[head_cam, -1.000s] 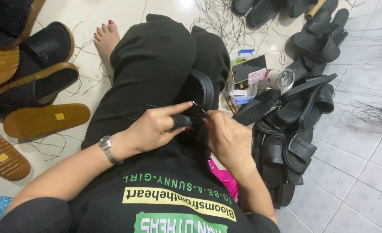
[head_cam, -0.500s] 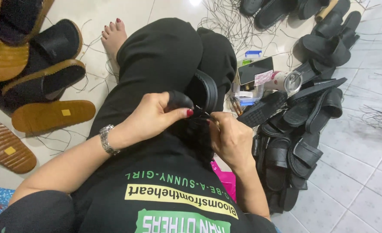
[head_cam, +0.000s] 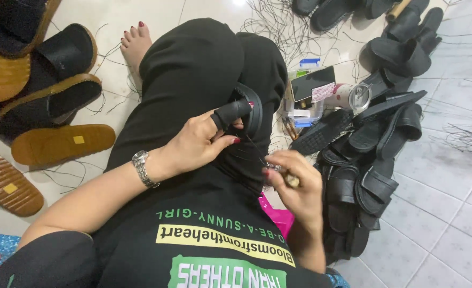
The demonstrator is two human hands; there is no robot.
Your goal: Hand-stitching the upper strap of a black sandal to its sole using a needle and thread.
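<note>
A black sandal (head_cam: 249, 109) is held on the lap w/ left hand (head_cam: 198, 144) fingers curled round it, while a small awl-like tool (head_cam: 289, 179) is pinched in right hand (head_cam: 294, 184), black thread (head_cam: 254, 149) between.

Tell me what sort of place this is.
Probably a home sandal-making spot on a tiled floor. Black sandals are heaped at one side, tan soles lie at the other, and loose black threads are scattered about.

A floor-level sandal-making workspace, shown by black sandals (head_cam: 364, 181), tan soles (head_cam: 60, 144) and loose threads (head_cam: 278, 26) strewn over white tiled floor (head_cam: 449, 213).
</note>
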